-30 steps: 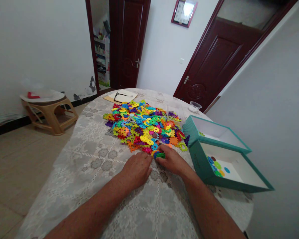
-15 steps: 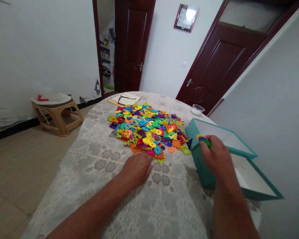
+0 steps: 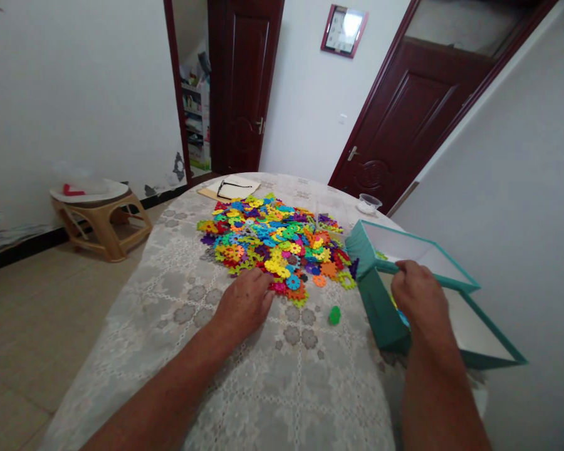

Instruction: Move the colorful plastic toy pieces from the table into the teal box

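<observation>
"head view: from the teal box (image 3: 380, 310), where are the pieces?"

"left of it is the pile of colourful pieces (image 3: 272, 235); my left hand (image 3: 247, 300) touches the pile's near edge, fingers bent, their grip hidden."

"and your right hand (image 3: 420, 294)?"

"over the box, fingers drawn narrow; i can't tell whether they hold anything. a lone green piece (image 3: 334, 315) is left of the box, between my hands, neither clearly nearer, roundish, with no clear long axis."

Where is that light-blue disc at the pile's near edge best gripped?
I'd probably pinch the light-blue disc by its notched rim, coming from above and the near side: its face lies uncovered at the near edge of the pile.
</observation>
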Tool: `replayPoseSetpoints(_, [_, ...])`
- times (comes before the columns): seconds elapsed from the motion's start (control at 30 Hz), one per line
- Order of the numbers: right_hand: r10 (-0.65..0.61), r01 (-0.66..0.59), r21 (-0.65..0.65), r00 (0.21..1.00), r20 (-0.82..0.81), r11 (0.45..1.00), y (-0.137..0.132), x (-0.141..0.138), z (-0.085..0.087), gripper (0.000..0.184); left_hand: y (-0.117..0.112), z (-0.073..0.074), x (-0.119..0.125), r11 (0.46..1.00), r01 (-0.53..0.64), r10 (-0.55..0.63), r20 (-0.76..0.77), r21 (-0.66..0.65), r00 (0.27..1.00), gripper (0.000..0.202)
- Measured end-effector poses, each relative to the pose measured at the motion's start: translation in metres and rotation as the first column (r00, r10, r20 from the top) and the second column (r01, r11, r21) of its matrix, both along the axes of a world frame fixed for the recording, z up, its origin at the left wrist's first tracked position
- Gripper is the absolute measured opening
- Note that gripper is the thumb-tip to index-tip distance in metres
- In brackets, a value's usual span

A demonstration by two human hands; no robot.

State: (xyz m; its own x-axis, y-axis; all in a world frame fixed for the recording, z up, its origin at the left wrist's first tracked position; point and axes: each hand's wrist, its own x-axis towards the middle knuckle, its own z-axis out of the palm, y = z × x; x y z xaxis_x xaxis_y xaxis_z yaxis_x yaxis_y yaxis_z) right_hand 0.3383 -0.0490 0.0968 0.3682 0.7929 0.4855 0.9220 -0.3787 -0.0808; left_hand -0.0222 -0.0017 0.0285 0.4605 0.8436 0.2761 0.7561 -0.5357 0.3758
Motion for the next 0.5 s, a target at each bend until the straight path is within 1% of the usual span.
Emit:
replayPoseSetpoints(0.07, [0.142, -0.139, 0.038, 0.988, -0.059, 0.989, 0.000, -0.014, 0.005, 0.033, 0.000, 0.000, 0.000, 1.000, 0.009, -0.008, -0.010, 0.007, 1.000, 0.025])
replayPoseSetpoints(0.1, [0.223, -0.222, 0.018, 0.968, -0.115, 0.975, -0.001, -0.023, 0.007, 0.029, 0.000, 0.000, 0.001, 1.000, 0.011, -0.011, -0.015, 0.009, 1.000, 0.025])
replayPoseSetpoints(0.13, [0.304, -0.315, -0.033, 0.935, -0.184, 0.949, -0.002, -0.031, 0.008, 0.025, 0.000, 0.000, 0.001, 1.000, 0.013, -0.013, -0.020, 0.010, 1.000, 0.024])
replayPoseSetpoints(0.17, [0.372, -0.408, -0.106, 0.892, -0.257, 0.907, -0.003, -0.040, 0.007, 0.022, -0.001, 0.000, 0.001, 1.000, 0.014, -0.014, -0.026, 0.010, 1.000, 0.024])
replayPoseSetpoints(0.2, [0.421, -0.494, -0.183, 0.846, -0.328, 0.850, -0.004, -0.049, 0.005, 0.019, -0.001, 0.001, 0.002, 1.000, 0.016, -0.016, -0.033, 0.008, 0.999, 0.024])
replayPoseSetpoints(0.27, [0.468, -0.608, -0.296, 0.774, -0.425, 0.737, -0.004, -0.065, -0.005, 0.022, -0.001, 0.001, 0.002, 1.000, 0.019, -0.019, -0.047, 0.008, 0.999, 0.023])
replayPoseSetpoints(0.3, [0.480, -0.635, -0.321, 0.756, -0.444, 0.703, -0.002, -0.072, -0.011, 0.026, 0.000, 0.001, 0.002, 1.000, 0.020, -0.019, -0.053, 0.012, 0.998, 0.022])
replayPoseSetpoints(0.33, [0.490, -0.646, -0.330, 0.750, -0.444, 0.689, 0.000, -0.078, -0.019, 0.030, 0.000, 0.001, 0.002, 1.000, 0.020, -0.019, -0.057, 0.017, 0.998, 0.022])
replayPoseSetpoints(0.4, [0.512, -0.646, -0.323, 0.754, -0.412, 0.691, 0.007, -0.089, -0.034, 0.037, 0.000, 0.000, 0.002, 0.999, 0.021, -0.020, -0.057, 0.025, 0.998, 0.022])
replayPoseSetpoints(0.5, [0.545, -0.655, -0.316, 0.751, -0.373, 0.686, 0.018, -0.098, -0.052, 0.041, 0.001, -0.001, 0.001, 0.999, 0.032, -0.031, -0.022, 0.038, 0.999, 0.025])
